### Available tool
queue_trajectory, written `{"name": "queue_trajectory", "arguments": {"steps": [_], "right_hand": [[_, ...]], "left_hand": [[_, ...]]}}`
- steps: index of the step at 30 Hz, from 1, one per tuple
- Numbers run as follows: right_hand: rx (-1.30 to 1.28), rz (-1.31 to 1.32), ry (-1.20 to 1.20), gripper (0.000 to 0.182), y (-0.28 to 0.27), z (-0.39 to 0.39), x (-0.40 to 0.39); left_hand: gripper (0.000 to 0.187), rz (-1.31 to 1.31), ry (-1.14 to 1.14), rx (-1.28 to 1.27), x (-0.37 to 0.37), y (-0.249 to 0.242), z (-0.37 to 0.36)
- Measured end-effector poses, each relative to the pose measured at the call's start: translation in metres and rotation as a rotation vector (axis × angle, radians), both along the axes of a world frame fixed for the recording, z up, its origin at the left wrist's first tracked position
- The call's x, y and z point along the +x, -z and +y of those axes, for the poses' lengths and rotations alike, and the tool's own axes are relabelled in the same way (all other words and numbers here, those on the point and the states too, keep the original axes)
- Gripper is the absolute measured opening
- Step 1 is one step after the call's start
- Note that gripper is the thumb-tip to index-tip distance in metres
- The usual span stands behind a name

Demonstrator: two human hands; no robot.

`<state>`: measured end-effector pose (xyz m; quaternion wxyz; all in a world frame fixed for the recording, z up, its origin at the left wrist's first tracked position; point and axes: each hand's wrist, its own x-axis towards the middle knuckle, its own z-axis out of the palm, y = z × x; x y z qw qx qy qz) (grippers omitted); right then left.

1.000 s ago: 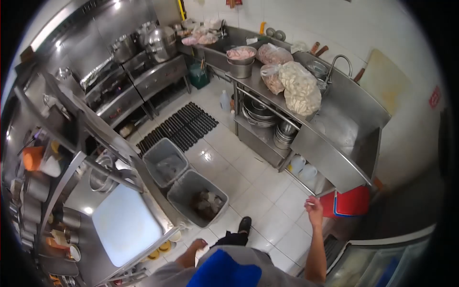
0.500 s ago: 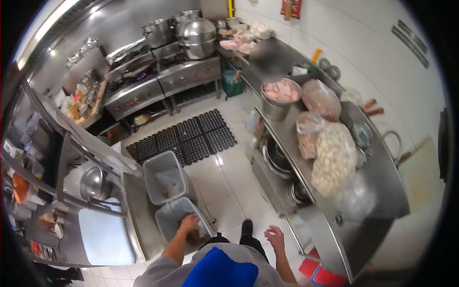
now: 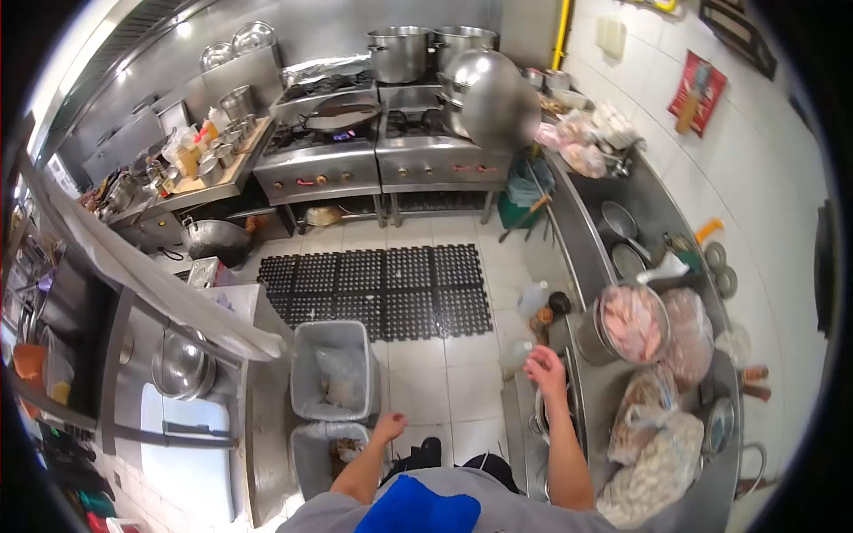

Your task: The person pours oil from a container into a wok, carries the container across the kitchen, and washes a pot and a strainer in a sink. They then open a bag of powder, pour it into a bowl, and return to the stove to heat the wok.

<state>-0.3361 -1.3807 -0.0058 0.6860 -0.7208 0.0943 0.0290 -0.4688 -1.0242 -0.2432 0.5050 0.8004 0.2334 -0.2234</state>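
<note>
Grey bins [image 3: 332, 377], left hand [image 3: 389, 428] beside, loosely curled, empty | right hand [image 3: 546, 366] half-open, empty, near steel counter [image 3: 582, 435]

You see the kitchen brightly lit, with a pale glowing strip [image 3: 73, 62] curving along the upper left. Highlights glint off the domed lid [image 3: 481, 67] and steel wall [image 3: 329, 27]. Your wide view bows toward black edges; one round patch [image 3: 500, 110] is heavily blurred.
</note>
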Motion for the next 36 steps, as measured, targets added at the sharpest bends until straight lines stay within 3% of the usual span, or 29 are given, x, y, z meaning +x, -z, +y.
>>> {"name": "queue_trajectory", "arguments": {"steps": [1,3,8,10,12,14,16,17,18,19,20,23,25,27,31,32,33,34,35,36], "right_hand": [[0.007,0.002,-0.012,0.042,0.005,0.004,0.013],[0.132,0.168,0.126,0.038,0.017,0.008,0.040],[0.253,0.269,0.174,0.041,0.061,0.031,0.129],[0.319,0.271,0.180,0.041,0.072,0.042,0.177],[0.446,0.223,0.223,0.042,0.074,0.058,0.255],[0.516,0.223,0.266,0.043,0.058,0.068,0.296],[0.539,0.188,0.273,0.044,0.010,0.080,0.364],[0.546,0.152,0.263,0.045,-0.001,0.081,0.384],[0.552,0.109,0.232,0.046,-0.011,0.079,0.407],[0.558,0.053,0.234,0.047,-0.019,0.073,0.428],[0.601,0.005,0.267,0.046,-0.028,0.066,0.448],[0.582,-0.091,0.411,0.047,-0.032,0.035,0.511],[0.589,-0.138,0.511,0.046,-0.040,0.006,0.536],[0.597,-0.190,0.544,0.043,-0.047,-0.020,0.559],[0.686,-0.237,0.717,0.040,-0.057,-0.109,0.589],[0.675,-0.325,0.755,0.037,-0.054,-0.137,0.598],[0.728,-0.292,0.839,0.034,-0.064,-0.161,0.603],[0.764,-0.331,0.887,0.031,-0.064,-0.185,0.613],[0.683,-0.324,0.933,0.030,-0.064,-0.208,0.621],[0.687,-0.333,0.952,0.030,-0.070,-0.225,0.633]], "left_hand": [[0.034,-0.089,0.113,0.086,0.028,-0.012,-0.012],[0.038,-0.077,0.098,-0.037,0.082,-0.029,-0.027],[0.038,-0.105,0.101,0.042,0.202,-0.050,-0.007],[0.038,-0.061,0.098,0.130,0.202,-0.055,0.012],[0.038,-0.028,-0.088,0.266,0.220,-0.050,0.046],[0.039,0.033,-0.282,0.086,0.204,-0.012,0.084],[0.029,-0.031,-0.135,0.374,0.189,-0.013,0.104],[0.035,0.241,-0.095,0.356,0.185,-0.025,0.110],[0.035,0.266,-0.114,0.249,0.180,-0.042,0.111],[0.034,0.393,0.087,0.367,0.183,-0.047,0.117],[0.030,-0.011,0.767,0.786,0.169,-0.024,0.138],[0.028,-0.139,1.097,0.757,0.295,-0.048,0.156],[0.026,-0.166,1.278,0.707,0.338,-0.052,0.172],[0.024,-0.208,1.416,0.668,0.393,-0.041,0.186],[0.021,-0.322,1.624,0.576,0.505,0.000,0.144],[0.019,-0.015,1.466,0.721,0.556,-0.031,0.134],[0.022,0.042,1.397,0.643,0.621,-0.011,0.138],[0.019,-0.252,1.335,0.830,0.667,-0.040,0.127],[0.017,-0.178,0.888,0.747,0.715,-0.059,0.111],[0.025,-0.145,0.348,0.318,0.761,-0.069,0.100]]}}
